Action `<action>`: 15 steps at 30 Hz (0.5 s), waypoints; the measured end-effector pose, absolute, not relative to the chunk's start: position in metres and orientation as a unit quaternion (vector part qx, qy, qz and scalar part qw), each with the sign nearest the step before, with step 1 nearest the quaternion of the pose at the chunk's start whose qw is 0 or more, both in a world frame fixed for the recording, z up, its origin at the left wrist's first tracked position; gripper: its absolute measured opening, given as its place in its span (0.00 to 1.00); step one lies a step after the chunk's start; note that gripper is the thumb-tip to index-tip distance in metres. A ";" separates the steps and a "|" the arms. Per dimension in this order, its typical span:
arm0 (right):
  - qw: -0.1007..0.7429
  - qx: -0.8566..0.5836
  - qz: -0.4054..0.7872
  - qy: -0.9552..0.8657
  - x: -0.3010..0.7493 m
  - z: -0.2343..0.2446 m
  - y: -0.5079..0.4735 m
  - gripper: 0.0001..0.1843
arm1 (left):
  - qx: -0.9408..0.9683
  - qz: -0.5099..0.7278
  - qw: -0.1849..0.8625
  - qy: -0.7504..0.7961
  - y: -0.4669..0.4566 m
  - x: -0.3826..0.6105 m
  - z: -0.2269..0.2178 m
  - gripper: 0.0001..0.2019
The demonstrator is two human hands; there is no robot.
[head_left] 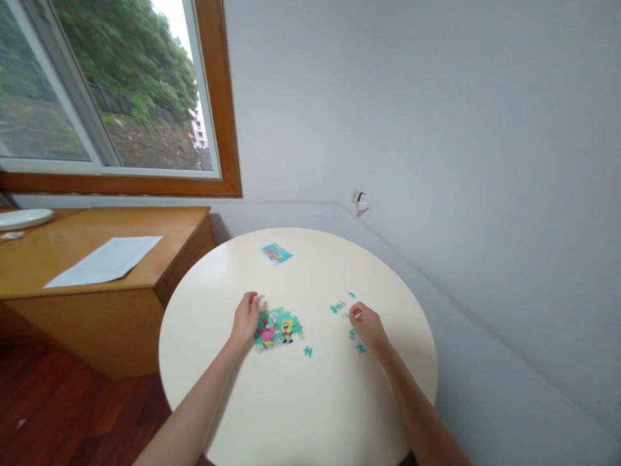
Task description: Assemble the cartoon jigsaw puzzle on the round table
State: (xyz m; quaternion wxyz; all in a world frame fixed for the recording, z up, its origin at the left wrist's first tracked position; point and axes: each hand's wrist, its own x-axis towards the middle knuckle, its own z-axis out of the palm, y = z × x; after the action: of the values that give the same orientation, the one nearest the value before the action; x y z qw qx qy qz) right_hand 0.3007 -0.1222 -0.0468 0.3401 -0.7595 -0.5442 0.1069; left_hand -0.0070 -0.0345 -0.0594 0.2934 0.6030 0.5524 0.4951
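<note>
A partly joined jigsaw puzzle (pixel 277 329) with cartoon figures on a turquoise ground lies on the round white table (pixel 291 414). Beside its left edge is my left hand (pixel 246 317), fingers curled together; what they hold, if anything, is too small to make out. My right hand (pixel 369 325) pinches a small turquoise puzzle piece (pixel 349 315) between thumb and fingers, just over the tabletop. Several loose turquoise pieces surround it, including a cluster (pixel 336 307) to its left and a piece (pixel 360 348) below. One loose piece (pixel 308 351) sits at the puzzle's lower right.
A small reference picture (pixel 277 254) of the same cartoon lies near the table's far edge. To the left stands a wooden desk (pixel 184 239) bearing paper sheets (pixel 107 261) and a white round object (pixel 24 219). A wall with a socket (pixel 359 199) bounds the far and right sides.
</note>
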 end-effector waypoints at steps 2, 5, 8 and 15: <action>0.375 -0.743 0.108 -0.545 0.299 -0.045 -0.122 0.06 | 0.605 0.494 0.296 0.550 -0.033 -0.007 -0.061 0.14; 0.440 -0.701 0.125 -0.547 0.292 -0.038 -0.115 0.09 | 0.608 0.492 0.295 0.548 -0.032 -0.007 -0.062 0.14; 0.499 -0.653 0.186 -0.539 0.276 -0.029 -0.100 0.14 | 0.610 0.492 0.295 0.547 -0.032 -0.007 -0.061 0.14; 0.626 -0.545 0.375 -0.412 0.219 -0.045 -0.061 0.23 | 0.605 0.492 0.298 0.551 -0.035 -0.007 -0.056 0.11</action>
State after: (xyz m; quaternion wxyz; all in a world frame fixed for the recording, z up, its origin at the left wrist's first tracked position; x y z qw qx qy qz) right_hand 0.2195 -0.0607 -0.0450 0.6262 -0.5454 -0.4118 0.3753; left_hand -0.0073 -0.0350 -0.0563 0.2978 0.6046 0.5514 0.4917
